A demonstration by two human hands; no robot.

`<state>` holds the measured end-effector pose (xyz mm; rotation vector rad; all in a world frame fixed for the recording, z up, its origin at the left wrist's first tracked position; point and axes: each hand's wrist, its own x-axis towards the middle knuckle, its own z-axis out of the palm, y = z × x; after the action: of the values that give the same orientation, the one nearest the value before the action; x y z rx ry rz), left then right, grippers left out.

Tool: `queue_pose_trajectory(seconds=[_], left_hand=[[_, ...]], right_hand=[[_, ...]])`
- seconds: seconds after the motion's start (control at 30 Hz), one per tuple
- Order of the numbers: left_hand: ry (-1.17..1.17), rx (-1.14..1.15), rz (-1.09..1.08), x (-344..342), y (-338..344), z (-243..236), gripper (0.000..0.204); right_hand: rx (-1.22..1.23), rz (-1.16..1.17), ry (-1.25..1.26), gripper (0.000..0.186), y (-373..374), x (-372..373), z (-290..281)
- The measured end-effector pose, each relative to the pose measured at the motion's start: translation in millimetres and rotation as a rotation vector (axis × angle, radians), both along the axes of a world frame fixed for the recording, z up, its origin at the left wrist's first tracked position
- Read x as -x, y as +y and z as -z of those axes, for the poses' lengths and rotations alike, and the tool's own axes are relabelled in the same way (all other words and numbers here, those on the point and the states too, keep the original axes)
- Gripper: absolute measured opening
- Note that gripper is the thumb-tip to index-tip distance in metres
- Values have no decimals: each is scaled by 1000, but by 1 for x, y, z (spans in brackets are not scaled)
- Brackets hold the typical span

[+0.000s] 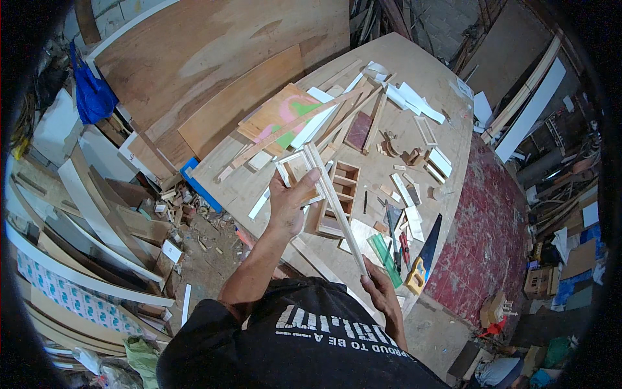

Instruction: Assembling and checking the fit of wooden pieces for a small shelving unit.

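Cluttered with offcuts and leaning boards, a woodworking shop surrounds a large plywood workbench point(414, 71) strewn with strips, blocks and small frames. At its near edge, a person's left hand point(289, 202) is raised above the bench, fingers and thumb closed around a small pale wooden frame point(295, 170). The right hand point(379, 288), lower and nearer the body, grips the bottom end of a long, thin wooden strip point(334, 204); its upper end appears to touch the frame, though the contact is hard to confirm from this angle. Beneath the strip sits an open wooden compartment box point(340, 194). A yellow-handled handsaw point(424, 256) and a green ruler point(387, 259) lie to the right on the bench.
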<state>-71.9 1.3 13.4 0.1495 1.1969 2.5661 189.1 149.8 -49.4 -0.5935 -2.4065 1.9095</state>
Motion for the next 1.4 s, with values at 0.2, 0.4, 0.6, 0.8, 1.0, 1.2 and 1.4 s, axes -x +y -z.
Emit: queue_pose_trajectory(seconds=[0.2, 0.4, 0.6, 0.8, 1.0, 1.2, 1.4], left_hand=[[-21, 5, 8, -3, 2, -1, 40], [-33, 79, -4, -2, 7, 4, 38], [-85, 121, 9, 1, 12, 13, 40], [-171, 147, -5, 12, 22, 36, 37], [-214, 169, -3, 18, 25, 64, 30], [-266, 235, -7, 17, 27, 78, 34], [-348, 329, -17, 13, 28, 88, 44]], right_hand=[[26, -9, -26, 56, 3, -3, 7], [162, -23, -161, 55, 3, -5, 6], [179, -8, -262, 55, 1, -5, -5], [220, -2, -226, 55, 2, -4, -5], [221, -9, -254, 54, 2, -3, -11], [166, -1, -321, 56, -1, -1, -13], [137, 5, -353, 54, 2, -3, -5]])
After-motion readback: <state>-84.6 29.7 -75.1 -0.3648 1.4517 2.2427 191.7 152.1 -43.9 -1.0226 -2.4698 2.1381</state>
